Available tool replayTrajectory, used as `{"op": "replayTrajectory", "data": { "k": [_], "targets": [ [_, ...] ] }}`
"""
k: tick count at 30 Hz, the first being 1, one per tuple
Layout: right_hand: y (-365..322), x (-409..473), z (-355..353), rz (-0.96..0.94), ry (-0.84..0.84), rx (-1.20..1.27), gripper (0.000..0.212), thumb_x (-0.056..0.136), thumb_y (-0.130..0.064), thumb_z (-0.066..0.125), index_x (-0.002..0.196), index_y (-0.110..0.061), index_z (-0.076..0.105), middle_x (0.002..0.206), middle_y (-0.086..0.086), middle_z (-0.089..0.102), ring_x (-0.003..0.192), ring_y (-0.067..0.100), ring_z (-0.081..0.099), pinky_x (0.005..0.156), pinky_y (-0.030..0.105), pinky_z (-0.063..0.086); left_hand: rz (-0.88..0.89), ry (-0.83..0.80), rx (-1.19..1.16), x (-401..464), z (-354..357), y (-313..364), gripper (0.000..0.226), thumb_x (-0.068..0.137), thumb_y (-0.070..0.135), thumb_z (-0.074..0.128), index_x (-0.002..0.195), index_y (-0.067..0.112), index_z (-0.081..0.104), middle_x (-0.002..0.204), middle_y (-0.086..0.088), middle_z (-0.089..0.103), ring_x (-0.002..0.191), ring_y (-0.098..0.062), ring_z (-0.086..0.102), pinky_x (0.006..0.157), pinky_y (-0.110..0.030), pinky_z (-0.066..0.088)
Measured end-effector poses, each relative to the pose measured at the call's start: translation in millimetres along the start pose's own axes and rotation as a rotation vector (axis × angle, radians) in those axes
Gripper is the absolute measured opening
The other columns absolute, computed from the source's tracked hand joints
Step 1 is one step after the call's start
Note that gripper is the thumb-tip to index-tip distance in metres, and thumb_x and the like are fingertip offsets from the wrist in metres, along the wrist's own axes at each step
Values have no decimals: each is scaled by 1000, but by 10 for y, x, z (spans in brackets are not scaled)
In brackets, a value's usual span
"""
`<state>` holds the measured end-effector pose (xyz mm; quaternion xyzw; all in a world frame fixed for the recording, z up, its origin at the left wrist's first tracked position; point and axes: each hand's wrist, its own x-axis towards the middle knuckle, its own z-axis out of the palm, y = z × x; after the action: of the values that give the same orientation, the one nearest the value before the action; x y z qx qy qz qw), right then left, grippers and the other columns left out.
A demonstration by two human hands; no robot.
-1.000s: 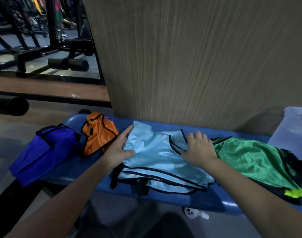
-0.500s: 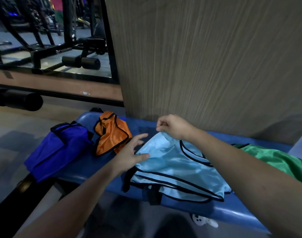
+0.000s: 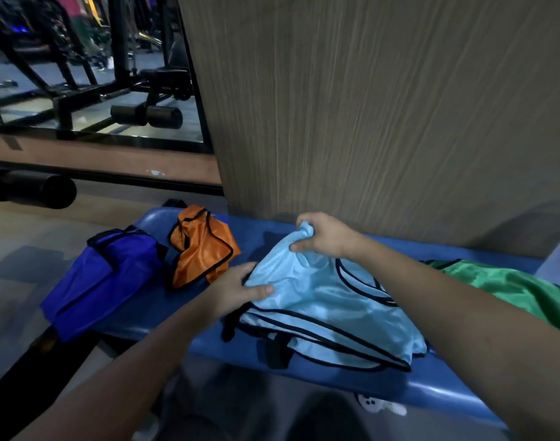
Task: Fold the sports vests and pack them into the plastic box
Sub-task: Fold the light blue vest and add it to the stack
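Note:
A light blue vest (image 3: 323, 310) with black trim lies on the blue padded bench (image 3: 304, 374). My right hand (image 3: 323, 233) grips the vest's far corner, bunched and lifted off the bench. My left hand (image 3: 237, 288) pinches the vest's left edge, thumb on top of the cloth. An orange vest (image 3: 205, 246) lies crumpled at the bench's left end, with a dark blue vest (image 3: 103, 278) hanging off that end. A green vest (image 3: 508, 284) lies at the right, partly behind my right forearm. A pale corner at the right edge may be the plastic box (image 3: 558, 259).
A wood-grain panel (image 3: 383, 106) rises directly behind the bench. Black gym machines (image 3: 90, 84) and a padded roller (image 3: 33, 189) stand at the left. A small white object (image 3: 380, 405) sits under the bench's front edge.
My right hand went from resting flat on the light blue vest to gripping its far corner and raising it. My left hand closed onto the vest's left edge. The view shifted left.

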<state>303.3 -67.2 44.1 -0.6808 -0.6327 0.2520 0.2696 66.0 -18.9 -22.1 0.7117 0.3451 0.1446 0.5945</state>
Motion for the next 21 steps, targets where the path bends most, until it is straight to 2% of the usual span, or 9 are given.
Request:
{"op": "replayTrajectory", "data": {
  "k": [2,4,6,9,13,16,18,20,21],
  "targets": [
    [16,-51,-100,11,85,47,32,78,-20,85,73,-16,53,68,-5,54,62,7,50,61,27,40,-71,-88,51,-2,-41,-33,35,83,34,80,115,20,72,107,2,77,100,-17,73,91,-34,57],
    [39,-141,-224,19,139,-13,38,78,-26,84,70,-22,48,68,-5,51,62,8,47,60,29,37,-83,-119,76,1,-23,27,34,83,38,79,112,22,73,104,3,78,96,-15,74,84,-29,57],
    [17,-269,-353,25,178,-130,40,81,-35,82,70,-26,44,67,-3,48,63,8,42,58,29,32,-24,-62,76,2,-19,151,23,87,31,75,109,24,73,96,7,78,86,-10,74,70,-22,54],
    [-85,-503,-544,9,261,-153,42,82,-40,79,71,-25,42,64,-4,46,58,6,39,54,27,31,118,36,-28,-21,-64,371,22,85,17,74,106,24,72,98,8,78,92,-11,73,77,-24,53],
    [-327,-891,-787,-34,288,119,43,82,-27,82,73,-14,42,60,-8,38,50,0,33,48,17,28,257,32,-157,-203,-93,731,31,78,25,77,108,21,75,112,-5,75,104,-20,72,85,-28,56],
    [-512,-1168,-940,-36,261,397,39,82,-18,82,70,-16,45,64,-3,44,63,12,46,57,25,37,371,39,-178,-419,-67,1039,50,69,39,87,113,19,74,116,-9,74,106,-24,71,87,-31,57],
    [-623,-1341,-1034,-48,258,574,37,83,-11,80,68,-19,47,68,2,50,69,19,52,63,31,43,423,46,-199,-546,-26,1229,43,75,29,85,112,12,72,112,-8,74,102,-25,71,84,-32,57],
    [-748,-1525,-1113,-52,252,696,33,86,-5,75,70,-17,48,68,2,57,66,18,60,61,29,50,468,51,-184,-675,42,1417,40,80,15,81,111,-3,64,105,-11,71,97,-26,68,83,-34,56],
    [-810,-1622,-1148,-48,250,741,32,88,-3,72,71,-16,48,68,2,61,65,16,63,60,28,52,493,54,-165,-738,69,1510,44,79,15,82,109,-7,59,101,-12,67,94,-26,66,83,-35,54]
  ]
}}
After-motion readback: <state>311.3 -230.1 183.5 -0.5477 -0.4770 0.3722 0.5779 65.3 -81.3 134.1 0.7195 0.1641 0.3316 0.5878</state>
